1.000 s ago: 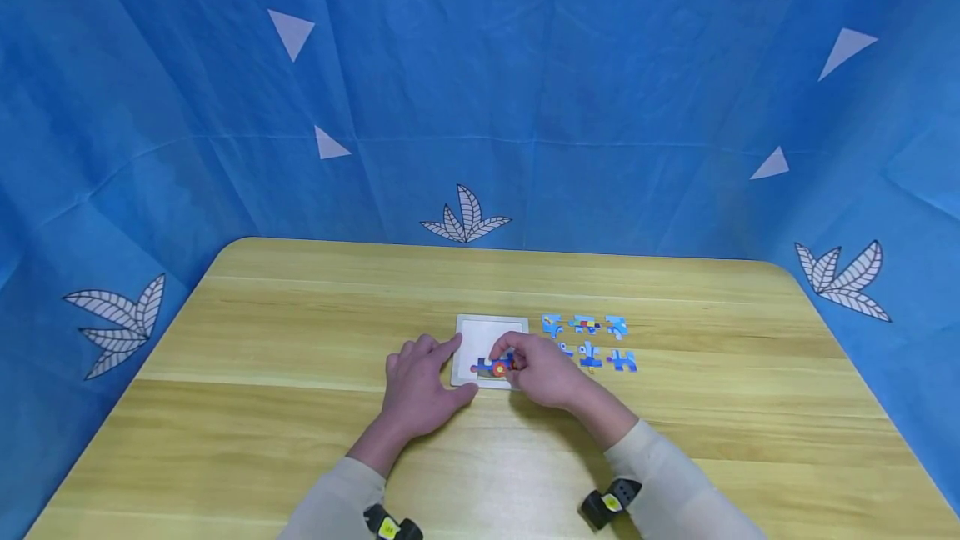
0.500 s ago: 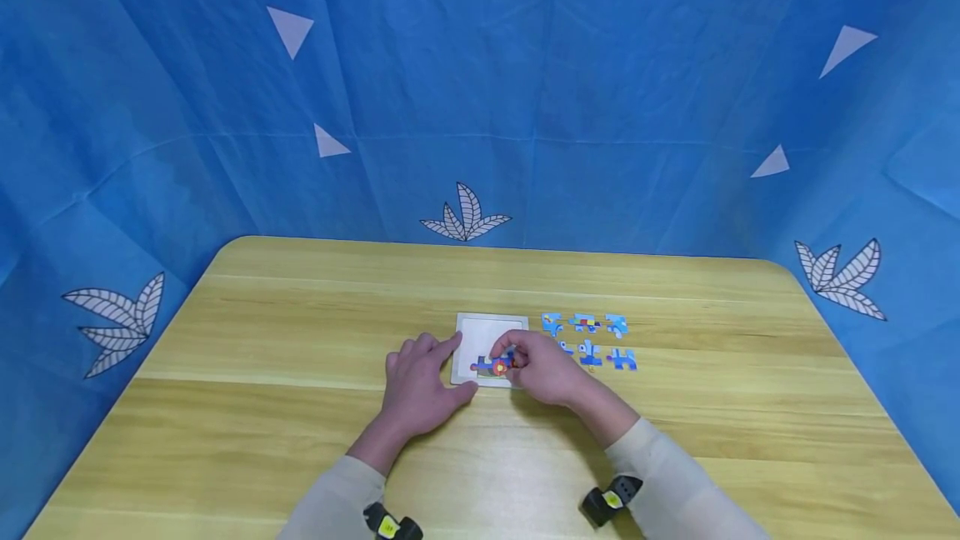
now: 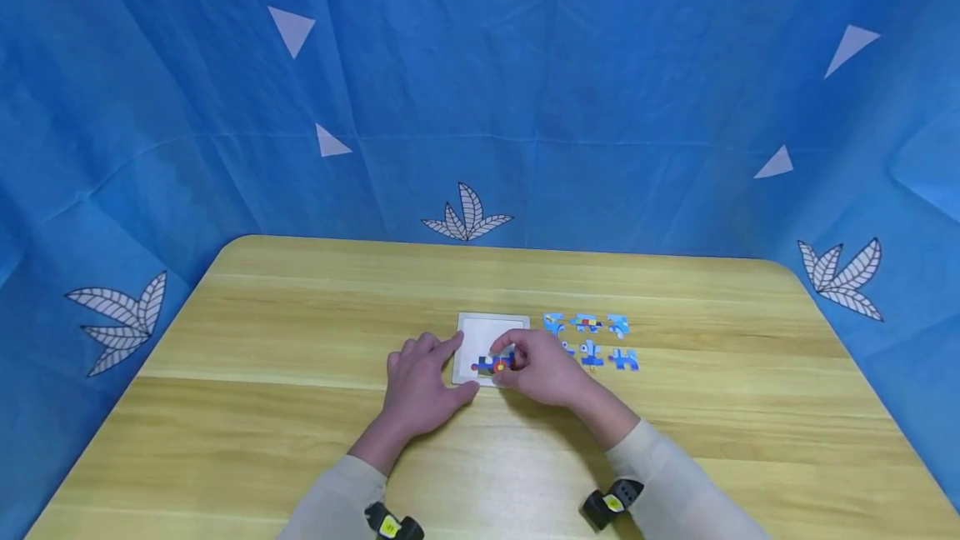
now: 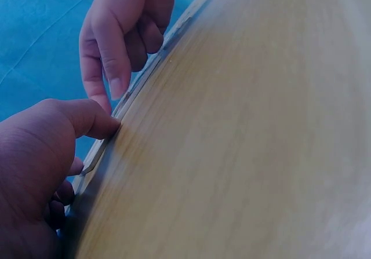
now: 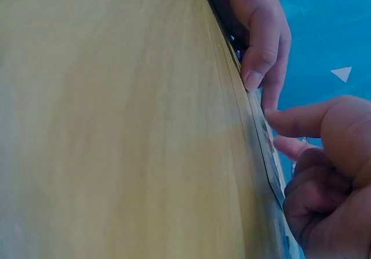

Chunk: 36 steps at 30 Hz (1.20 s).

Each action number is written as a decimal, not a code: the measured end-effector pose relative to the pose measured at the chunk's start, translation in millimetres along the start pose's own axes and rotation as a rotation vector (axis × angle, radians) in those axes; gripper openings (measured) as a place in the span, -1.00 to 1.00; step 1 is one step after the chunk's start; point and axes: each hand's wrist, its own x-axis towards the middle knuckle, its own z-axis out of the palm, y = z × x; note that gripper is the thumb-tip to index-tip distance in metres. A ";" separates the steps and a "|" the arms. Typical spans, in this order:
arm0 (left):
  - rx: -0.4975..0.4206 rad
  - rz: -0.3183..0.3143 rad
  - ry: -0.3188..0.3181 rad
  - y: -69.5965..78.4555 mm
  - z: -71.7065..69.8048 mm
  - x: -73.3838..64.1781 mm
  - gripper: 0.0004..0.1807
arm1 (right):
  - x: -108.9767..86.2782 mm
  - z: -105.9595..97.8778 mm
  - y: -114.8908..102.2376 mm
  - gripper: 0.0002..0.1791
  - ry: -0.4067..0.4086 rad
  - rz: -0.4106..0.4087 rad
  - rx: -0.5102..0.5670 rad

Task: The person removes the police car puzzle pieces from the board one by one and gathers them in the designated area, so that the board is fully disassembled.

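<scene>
In the head view a white puzzle tray [image 3: 467, 348] lies flat on the table, with joined jigsaw pieces [image 3: 486, 363] showing blue, red and yellow in its lower part. My left hand [image 3: 422, 386] holds the tray's left side, thumb at the lower left corner and index finger higher up. Over the tray's right part, my right hand [image 3: 546, 367] has thumb and index finger bent round a jigsaw piece [image 3: 500, 366] with a red and yellow round shape, and it hides the tray's right edge. Both wrist views show the left thumb [image 4: 104, 123] and right thumb [image 5: 290, 120] at the tray's edge.
Right of the tray, several loose blue jigsaw pieces [image 3: 590, 353] lie in two rows, partly covered by the right hand. The wooden table [image 3: 300, 315] has rounded far corners. A blue patterned curtain [image 3: 480, 90] hangs behind it.
The right thumb has shifted a little left and toward the tray's near edge, beside the round-shaped piece. My left hand and the tray have stayed put.
</scene>
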 end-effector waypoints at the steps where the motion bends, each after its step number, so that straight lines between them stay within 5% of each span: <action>1: 0.000 0.001 0.000 -0.1 0.0 0.1 -0.18 | 0.4 0.3 0.2 -0.72 -0.002 -0.003 -0.012; 19: -0.017 0.014 0.010 -1.8 0.9 -0.2 -0.17 | -0.4 3.3 3.9 -0.74 0.007 -0.030 -0.123; 36: -0.018 0.014 0.017 -0.9 -0.5 -0.7 -0.18 | -5.4 1.6 4.1 -0.77 0.002 -0.081 -0.098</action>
